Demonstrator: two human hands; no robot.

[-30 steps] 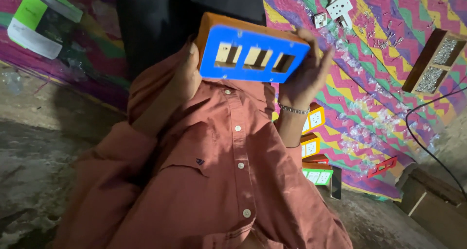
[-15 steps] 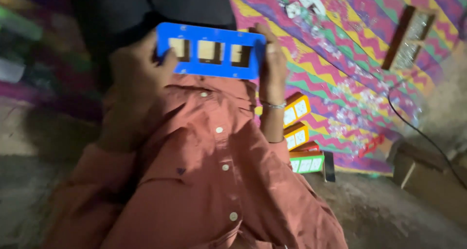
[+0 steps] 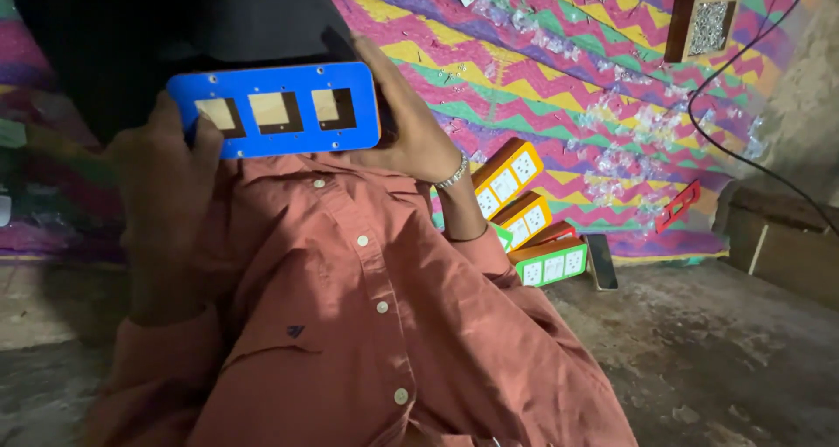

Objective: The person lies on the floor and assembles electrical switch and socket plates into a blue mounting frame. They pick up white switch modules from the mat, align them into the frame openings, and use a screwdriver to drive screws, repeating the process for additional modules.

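Note:
A blue rectangular box front (image 3: 275,110) with three square cut-outs and an orange edge is held up flat toward the camera. My left hand (image 3: 166,180) grips its left end, fingers curled over the lower left corner. My right hand (image 3: 406,128), a silver bracelet at the wrist, holds the right end from behind. Below the box lies the front of a salmon button shirt (image 3: 350,316). Dark cloth (image 3: 175,19) fills the space above and behind the box.
Orange and green switch boxes (image 3: 516,194) with white sockets are stacked at the right on a zigzag-patterned mat (image 3: 568,89) strewn with small screws. A dark flat device (image 3: 601,262), a red plate (image 3: 677,207), a wooden tray (image 3: 708,14) and a black cable (image 3: 743,150) lie around; bare concrete floor (image 3: 717,351) below.
The box front has shifted left and slightly down in view and now faces the camera squarely, its orange top side barely showing. Both hands keep their hold.

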